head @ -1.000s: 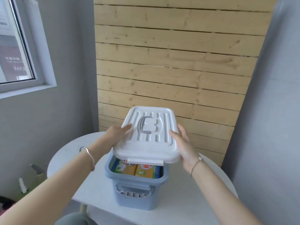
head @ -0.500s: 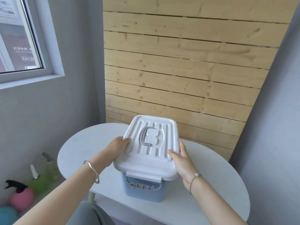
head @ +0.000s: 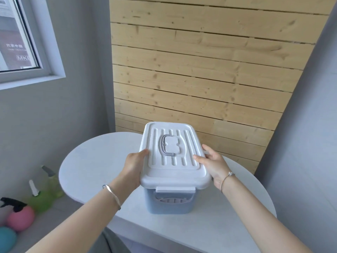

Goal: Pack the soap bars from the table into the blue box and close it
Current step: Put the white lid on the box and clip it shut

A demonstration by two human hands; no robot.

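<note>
My left hand (head: 134, 166) and right hand (head: 214, 166) grip the white lid's (head: 173, 157) long sides; it sits on the blue box (head: 169, 205) on the bench (head: 91, 167).

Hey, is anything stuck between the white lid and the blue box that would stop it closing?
Nothing visible does. The white lid sits flat on the blue box, with the left hand and right hand gripping its side edges.

Home corner: window (head: 17, 35), spray bottles (head: 39, 198)
</note>
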